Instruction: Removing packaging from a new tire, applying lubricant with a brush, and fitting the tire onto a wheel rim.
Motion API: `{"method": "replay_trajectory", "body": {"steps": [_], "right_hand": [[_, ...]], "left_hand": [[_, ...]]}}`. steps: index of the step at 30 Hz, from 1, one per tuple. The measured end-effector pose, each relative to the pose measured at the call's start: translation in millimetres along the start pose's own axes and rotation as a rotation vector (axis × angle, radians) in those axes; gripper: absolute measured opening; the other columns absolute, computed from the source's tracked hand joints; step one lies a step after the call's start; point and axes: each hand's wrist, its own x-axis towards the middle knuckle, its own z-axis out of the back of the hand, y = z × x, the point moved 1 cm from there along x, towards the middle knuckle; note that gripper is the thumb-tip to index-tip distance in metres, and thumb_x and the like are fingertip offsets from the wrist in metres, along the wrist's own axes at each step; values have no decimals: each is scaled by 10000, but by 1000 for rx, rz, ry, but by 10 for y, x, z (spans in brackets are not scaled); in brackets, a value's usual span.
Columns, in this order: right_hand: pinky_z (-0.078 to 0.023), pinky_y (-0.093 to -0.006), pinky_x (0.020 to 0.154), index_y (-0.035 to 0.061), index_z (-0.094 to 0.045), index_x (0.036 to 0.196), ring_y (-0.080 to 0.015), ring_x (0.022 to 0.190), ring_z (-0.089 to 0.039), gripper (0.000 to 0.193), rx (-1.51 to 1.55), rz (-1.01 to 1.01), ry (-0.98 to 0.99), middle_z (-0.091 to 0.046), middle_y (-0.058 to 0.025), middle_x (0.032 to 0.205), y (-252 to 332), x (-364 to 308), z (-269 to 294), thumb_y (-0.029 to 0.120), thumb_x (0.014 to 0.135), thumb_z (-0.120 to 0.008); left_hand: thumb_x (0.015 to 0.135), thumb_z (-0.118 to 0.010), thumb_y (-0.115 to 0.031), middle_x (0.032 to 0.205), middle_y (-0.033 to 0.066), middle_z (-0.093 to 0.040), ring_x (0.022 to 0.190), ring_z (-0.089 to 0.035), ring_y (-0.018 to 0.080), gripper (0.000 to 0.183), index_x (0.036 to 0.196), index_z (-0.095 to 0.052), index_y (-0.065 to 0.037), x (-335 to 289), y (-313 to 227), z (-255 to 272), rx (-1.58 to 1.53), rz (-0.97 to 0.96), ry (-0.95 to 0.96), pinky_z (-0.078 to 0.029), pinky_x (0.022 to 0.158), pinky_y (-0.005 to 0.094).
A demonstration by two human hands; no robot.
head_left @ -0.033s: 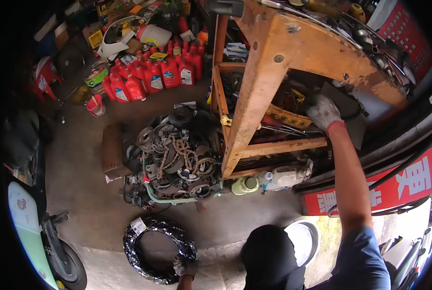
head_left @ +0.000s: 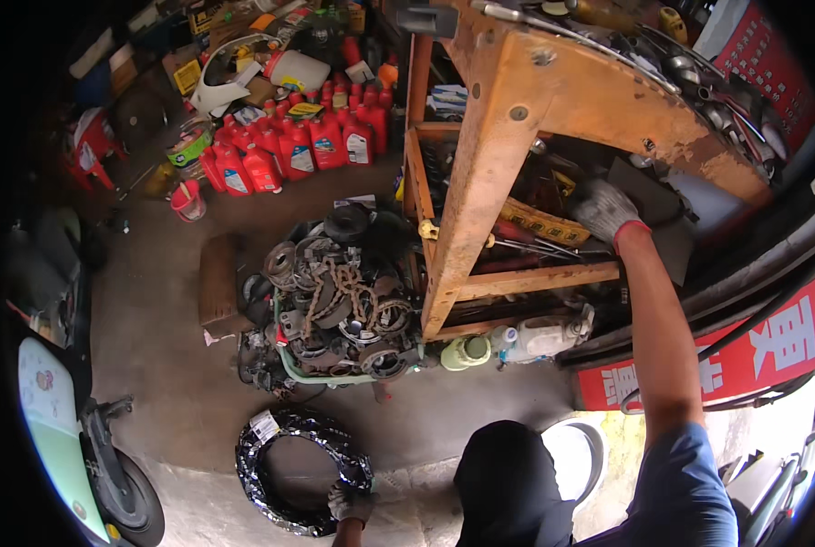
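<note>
My left hand, in a grey glove, grips the near right side of a tire wrapped in shiny black film with a white label. The wrapped tire is at the lower middle, above the concrete floor. My right arm stretches up to the right, and my gloved right hand reaches into the lower shelf of an orange metal workbench. Beside its fingers are a curved yellow strip, some long screwdriver-like rods and a dark flat sheet. Its fingertips are among the dark clutter, so any grip there is hidden.
A crate heaped with worn metal parts and chain stands left of the bench, by a wooden block. Red oil bottles crowd the back. Plastic jugs line the bench foot; a white basin and a scooter flank me.
The view has shifted slightly, so the scene sits a little differently. My right hand is less blurred, still in the shelf. My left hand keeps its hold on the wrapped tire.
</note>
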Motion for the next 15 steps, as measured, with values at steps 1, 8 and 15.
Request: {"method": "replay_trajectory", "body": {"steps": [1, 8, 15], "right_hand": [[-521, -437, 861, 28, -713, 1016, -383, 1026, -653, 318, -22, -123, 330, -684, -235, 1049, -43, 139, -48, 224, 804, -580], [-519, -430, 837, 11, -728, 964, -376, 1018, -650, 267, 53, 83, 445, -682, -248, 1016, -162, 391, -258, 165, 794, -590], [-505, -444, 852, 24, -717, 997, -376, 975, -645, 308, 92, 339, 577, -684, -214, 1073, -224, 435, -336, 251, 813, -619]], "left_hand": [[576, -838, -575, 1246, 178, -591, 1157, -604, 337, 1001, 1310, -465, -5, 9, 13, 63, -22, -26, 58, -501, 980, 423], [782, -685, -542, 1194, 187, -664, 1133, -626, 357, 607, 1203, -635, -107, -28, 25, 630, -160, -94, 164, -502, 968, 459], [849, -643, -436, 1217, 138, -655, 1148, -621, 319, 472, 1201, -619, -123, -153, 420, 1312, -265, -201, -44, -474, 1011, 411]]}}
